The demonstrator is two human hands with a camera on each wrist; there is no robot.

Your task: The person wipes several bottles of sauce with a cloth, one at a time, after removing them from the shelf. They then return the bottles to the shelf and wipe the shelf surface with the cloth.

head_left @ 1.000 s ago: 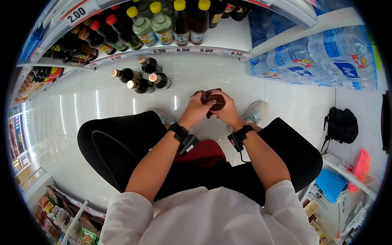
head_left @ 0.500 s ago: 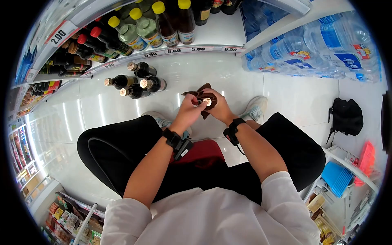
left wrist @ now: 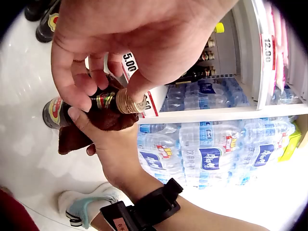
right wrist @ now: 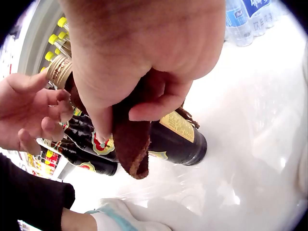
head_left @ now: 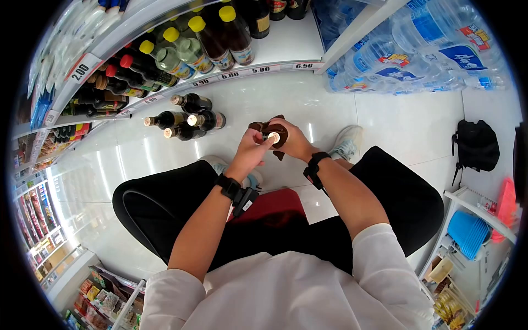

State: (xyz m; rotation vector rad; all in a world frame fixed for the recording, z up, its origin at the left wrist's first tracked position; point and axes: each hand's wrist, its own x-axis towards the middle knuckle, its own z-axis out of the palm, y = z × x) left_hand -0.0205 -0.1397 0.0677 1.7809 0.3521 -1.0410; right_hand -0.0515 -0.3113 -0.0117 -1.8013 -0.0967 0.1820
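Note:
My right hand (head_left: 295, 141) grips a dark glass bottle (right wrist: 180, 140) by its upper part through a brown cloth (right wrist: 132, 150). The bottle has a red and yellow label, and its gold-coloured cap (left wrist: 128, 102) sticks out of the cloth. My left hand (head_left: 247, 153) is at the cap, its thumb touching the top. In the right wrist view, the other left fingers are spread loosely beside the neck, away from the cap. Several similar dark bottles (head_left: 192, 119) stand on the floor ahead and to the left.
Ahead, a shelf (head_left: 286, 47) holds yellow- and red-capped bottles above a price strip (head_left: 258, 70). Wrapped packs of water bottles (head_left: 423, 55) stand at the right front. A black backpack (head_left: 477, 146) lies on the floor at right, near a rack with blue baskets (head_left: 467, 234).
A second ago both hands were over the cloth and the cap was covered. Now the cap shows with my left thumb on it. The head view has shifted somewhat.

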